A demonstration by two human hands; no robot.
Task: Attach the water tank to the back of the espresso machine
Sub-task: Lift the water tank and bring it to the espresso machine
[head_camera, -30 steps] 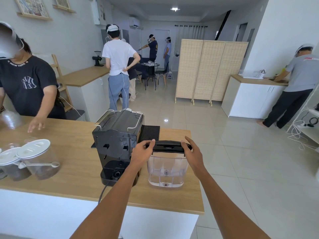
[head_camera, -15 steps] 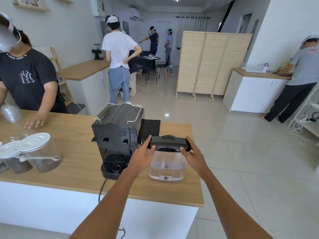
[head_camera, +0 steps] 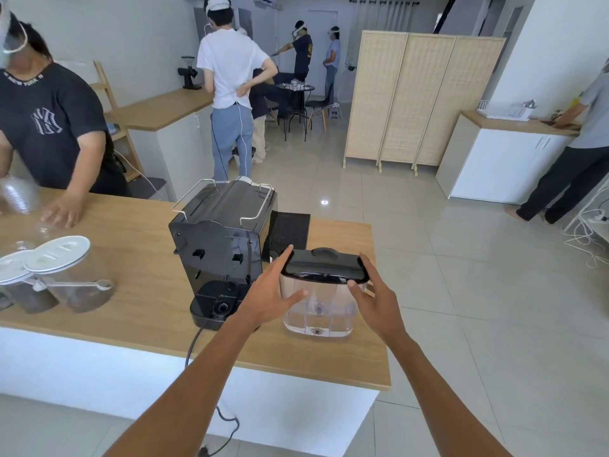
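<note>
Fingers (head_camera: 286,256) of left hand (head_camera: 267,296) spread, index tip on the black lid's left end, thumb against the clear wall of the water tank (head_camera: 321,303). Right hand (head_camera: 374,296) likewise spread, fingers on the lid's right end, thumb at its front edge; tank clasped between both. Tank in lower centre of frame, on or just above the wooden counter (head_camera: 138,275), can't tell which, just right of espresso machine (head_camera: 221,245), not attached. Lidded jars (head_camera: 71,275) at left edge.
</note>
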